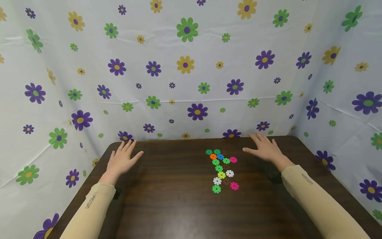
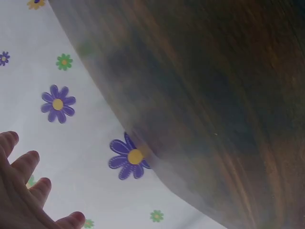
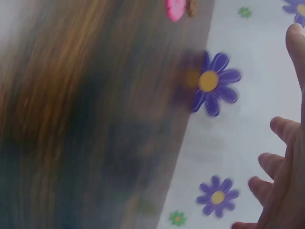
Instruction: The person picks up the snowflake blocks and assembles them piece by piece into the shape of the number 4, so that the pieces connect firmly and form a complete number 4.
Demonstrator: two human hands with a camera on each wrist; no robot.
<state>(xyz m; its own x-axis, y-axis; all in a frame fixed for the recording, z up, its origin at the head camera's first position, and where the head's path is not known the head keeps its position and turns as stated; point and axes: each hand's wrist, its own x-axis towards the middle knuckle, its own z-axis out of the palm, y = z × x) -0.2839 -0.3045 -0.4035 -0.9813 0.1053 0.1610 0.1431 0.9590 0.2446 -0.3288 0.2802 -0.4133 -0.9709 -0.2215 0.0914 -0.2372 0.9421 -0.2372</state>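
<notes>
Several small notched plastic discs lie flat in a loose band right of the table's middle: an orange disc (image 1: 213,156), a blue disc (image 1: 220,156), a yellow disc (image 1: 221,175), white, green, pink and dark brown ones. My left hand (image 1: 121,161) is held over the far left of the table, fingers spread, holding nothing. To the right of the discs, my right hand (image 1: 265,149) also has its fingers spread and holds nothing. Its thumb points toward the upper pink disc (image 1: 233,159) without touching it. A pink disc (image 3: 176,8) shows at the top of the right wrist view.
The dark wooden table (image 1: 167,199) has rounded far corners. White curtains (image 1: 167,122) printed with purple, green and yellow flowers stand behind it and along both sides, close to its edges.
</notes>
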